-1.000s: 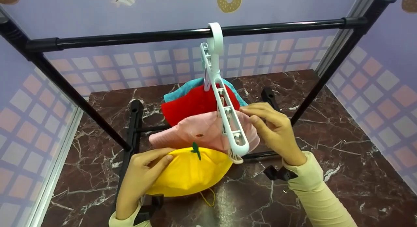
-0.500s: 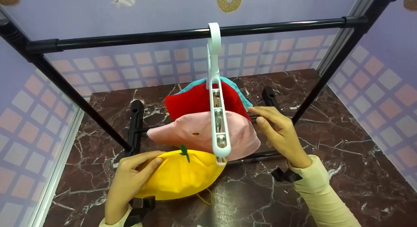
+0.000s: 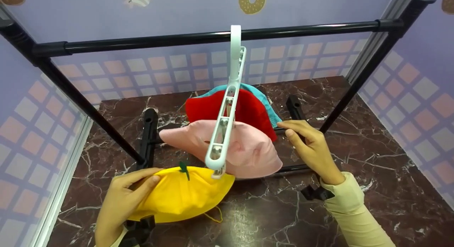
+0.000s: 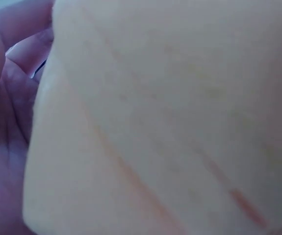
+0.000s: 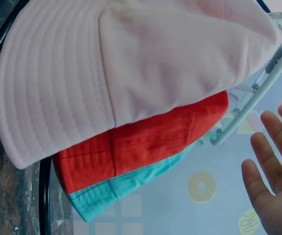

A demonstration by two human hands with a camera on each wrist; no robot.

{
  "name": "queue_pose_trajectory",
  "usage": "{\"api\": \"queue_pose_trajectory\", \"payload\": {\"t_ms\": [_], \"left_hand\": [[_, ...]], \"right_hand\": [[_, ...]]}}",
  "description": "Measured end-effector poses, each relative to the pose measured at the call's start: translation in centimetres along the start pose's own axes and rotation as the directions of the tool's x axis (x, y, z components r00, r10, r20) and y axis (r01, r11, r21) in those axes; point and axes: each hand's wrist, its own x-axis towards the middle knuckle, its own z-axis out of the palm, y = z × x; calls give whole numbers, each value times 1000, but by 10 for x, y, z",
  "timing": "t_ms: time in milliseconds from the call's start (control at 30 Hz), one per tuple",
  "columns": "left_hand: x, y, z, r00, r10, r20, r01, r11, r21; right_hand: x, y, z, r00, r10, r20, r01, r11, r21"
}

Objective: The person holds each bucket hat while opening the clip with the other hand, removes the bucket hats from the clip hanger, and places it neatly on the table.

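Here the left hand [image 3: 120,197] pinches a leaf-trimmed yellow hat [image 3: 182,195]; the right hand [image 3: 314,147] is loosely spread.

This looks like a small partitioned booth or alcove; whether it sits in a home, a shop or a studio cannot be told. Beyond both the left hand [image 3: 124,199] and the right hand [image 3: 314,149] stands a lilac back wall [image 3: 191,13] printed with a doughnut [image 3: 244,2] and pink-and-white checks [image 3: 198,68]. A matching left panel [image 3: 39,133] rises left of the left hand, and a right panel [image 3: 408,84] beyond the right; pale trim [image 3: 67,172] edges the left one. Under the hands spreads a dark, white-veined marble-look surface [image 3: 372,165], bearing a black garment rack [image 3: 159,41] whose rail crosses ahead of them.
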Motion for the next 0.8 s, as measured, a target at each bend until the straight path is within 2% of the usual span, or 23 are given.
{"api": "queue_pose_trajectory", "payload": {"t_ms": [133, 267, 433, 600, 767, 800], "left_hand": [[-2, -1, -9, 999, -35, -13, 35, 999, 2], [-6, -5, -18, 999, -26, -44, 27, 999, 28], [-12, -7, -28, 989, -102, -111, 108, 993, 52], [-19, -5, -38, 960, -212, -184, 229, 971, 73], [-24, -3, -47, 906, -342, -249, 366, 929, 56], [-25, -3, -48, 889, -371, -269, 395, 918, 42]], "right_hand": [[-1, 2, 0, 1000, 7, 0, -7, 1000, -7], [-2, 4, -1, 1000, 20, -4, -20, 1000, -9], [-4, 8, 0, 1000, 22, -9, -22, 1000, -16], [-4, 8, -1, 1000, 15, -10, -15, 1000, -4], [-5, 9, 0, 1000, 14, -5, -14, 1000, -1], [-5, 9, 0, 1000, 15, -4, -15, 1000, -2]]}}
